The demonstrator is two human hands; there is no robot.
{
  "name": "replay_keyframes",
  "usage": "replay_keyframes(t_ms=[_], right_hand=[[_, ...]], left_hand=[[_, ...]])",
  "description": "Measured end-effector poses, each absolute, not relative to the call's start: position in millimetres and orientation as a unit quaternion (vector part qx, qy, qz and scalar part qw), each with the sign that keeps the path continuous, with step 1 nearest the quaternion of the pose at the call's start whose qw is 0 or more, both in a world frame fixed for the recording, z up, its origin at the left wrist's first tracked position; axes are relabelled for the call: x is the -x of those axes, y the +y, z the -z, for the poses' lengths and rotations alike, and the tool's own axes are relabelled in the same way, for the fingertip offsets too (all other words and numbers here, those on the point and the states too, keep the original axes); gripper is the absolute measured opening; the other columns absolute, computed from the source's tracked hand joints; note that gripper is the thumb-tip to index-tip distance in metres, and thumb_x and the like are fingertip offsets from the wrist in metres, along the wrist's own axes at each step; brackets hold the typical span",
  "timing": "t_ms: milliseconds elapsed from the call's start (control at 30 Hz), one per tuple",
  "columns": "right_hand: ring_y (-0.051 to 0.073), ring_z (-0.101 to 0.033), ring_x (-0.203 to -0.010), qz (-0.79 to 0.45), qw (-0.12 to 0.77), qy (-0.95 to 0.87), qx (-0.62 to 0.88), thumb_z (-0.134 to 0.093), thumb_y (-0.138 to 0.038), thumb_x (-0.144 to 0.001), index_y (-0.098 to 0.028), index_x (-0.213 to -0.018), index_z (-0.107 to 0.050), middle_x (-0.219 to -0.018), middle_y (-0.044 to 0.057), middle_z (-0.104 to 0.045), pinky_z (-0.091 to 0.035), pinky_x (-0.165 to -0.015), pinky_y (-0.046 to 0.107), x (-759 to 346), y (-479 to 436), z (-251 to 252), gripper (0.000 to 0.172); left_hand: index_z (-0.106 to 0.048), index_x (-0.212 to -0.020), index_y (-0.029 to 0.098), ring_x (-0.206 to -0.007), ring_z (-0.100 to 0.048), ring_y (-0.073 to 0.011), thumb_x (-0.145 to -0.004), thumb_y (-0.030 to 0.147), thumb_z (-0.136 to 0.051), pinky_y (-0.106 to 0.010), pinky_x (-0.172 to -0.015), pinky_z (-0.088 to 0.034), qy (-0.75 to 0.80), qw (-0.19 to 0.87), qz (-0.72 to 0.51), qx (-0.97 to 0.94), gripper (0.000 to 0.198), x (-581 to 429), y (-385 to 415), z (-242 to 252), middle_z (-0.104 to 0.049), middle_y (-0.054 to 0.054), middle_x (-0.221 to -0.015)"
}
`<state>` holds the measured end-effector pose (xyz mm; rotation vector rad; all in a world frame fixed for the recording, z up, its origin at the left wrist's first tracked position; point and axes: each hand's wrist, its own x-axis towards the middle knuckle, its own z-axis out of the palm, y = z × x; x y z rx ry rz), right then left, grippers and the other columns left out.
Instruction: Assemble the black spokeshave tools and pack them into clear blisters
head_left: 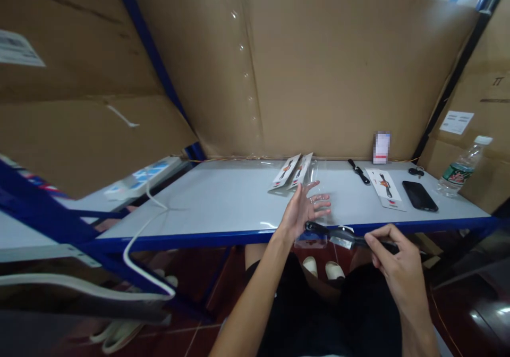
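Observation:
My right hand (396,258) grips one handle of a black spokeshave (358,238), held in front of the table's near edge. A shiny metal blade shows in its middle, and the other handle points left toward my left wrist. My left hand (305,208) is open, fingers spread and palm turned up, over clear plastic packaging (319,173); whether it touches the plastic I cannot tell. Just beyond it, two printed cards (285,172) with a tool picture lean on the table. A second black spokeshave (359,172) lies farther right, beside another printed card (385,188).
On the right of the white table (223,197) are a black phone (419,195), a small dark object (416,171) and a plastic bottle (458,171). A lit phone (381,147) stands at the back cardboard (319,70). A power strip (145,177) and white cable (133,240) are at left.

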<state>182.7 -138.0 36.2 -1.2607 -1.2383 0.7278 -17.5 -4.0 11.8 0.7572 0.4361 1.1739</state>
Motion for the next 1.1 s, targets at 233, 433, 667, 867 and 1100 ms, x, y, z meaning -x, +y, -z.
replay_keyframes(t_ms=[233,433,667,867,1100], right_hand=[[0.007,-0.038,-0.035,-0.320,0.610,-0.554,0.467,-0.074,-0.047,-0.079,-0.020,-0.078,-0.057,-0.045,-0.006,-0.052,-0.026,-0.034,0.018,-177,-69,-76,0.032],[0.005,-0.034,-0.028,-0.420,0.594,-0.534,0.432,-0.072,-0.048,-0.071,-0.020,-0.079,-0.056,-0.043,-0.007,-0.052,-0.018,-0.028,0.015,-177,-36,-80,0.033],[0.011,-0.045,-0.027,-0.478,0.624,-0.456,0.417,-0.073,-0.046,-0.068,-0.021,-0.075,-0.056,-0.043,-0.007,-0.054,-0.030,-0.023,0.018,-178,-55,-68,0.031],[0.013,-0.054,-0.035,-0.326,0.771,-0.417,0.355,-0.071,-0.037,-0.081,-0.022,-0.076,-0.054,-0.050,-0.007,-0.059,-0.045,-0.034,0.021,-155,-82,-78,0.023],[0.014,-0.060,-0.045,-0.241,0.732,-0.500,0.395,-0.060,-0.045,-0.091,-0.023,-0.075,-0.051,-0.059,-0.004,-0.063,-0.049,-0.048,0.024,-92,-40,-49,0.029]], left_hand=[[-0.046,-0.142,0.017,-0.079,-0.072,-0.0242,-0.101,0.060,-0.032,-0.036,-0.069,-0.059,0.211,0.760,-0.504,-0.351,0.062,18,-6,-15,-0.070,-0.015,-0.096],[-0.045,-0.142,0.016,-0.077,-0.072,-0.0268,-0.100,0.058,-0.037,-0.038,-0.063,-0.060,0.174,0.779,-0.495,-0.345,0.060,17,-5,-14,-0.070,-0.014,-0.092],[-0.043,-0.145,0.019,-0.078,-0.073,-0.0232,-0.100,0.060,-0.039,-0.034,-0.071,-0.059,0.184,0.771,-0.508,-0.337,0.061,18,-5,-13,-0.070,-0.013,-0.095],[-0.034,-0.153,0.032,-0.083,-0.073,-0.0254,-0.099,0.056,-0.046,-0.044,-0.078,-0.060,0.200,0.746,-0.565,-0.291,0.060,14,-7,-12,-0.069,-0.012,-0.101],[-0.041,-0.149,0.033,-0.070,-0.071,-0.0190,-0.099,0.048,-0.053,-0.037,-0.075,-0.060,0.162,0.749,-0.586,-0.261,0.053,13,-4,-9,-0.069,-0.004,-0.084]])
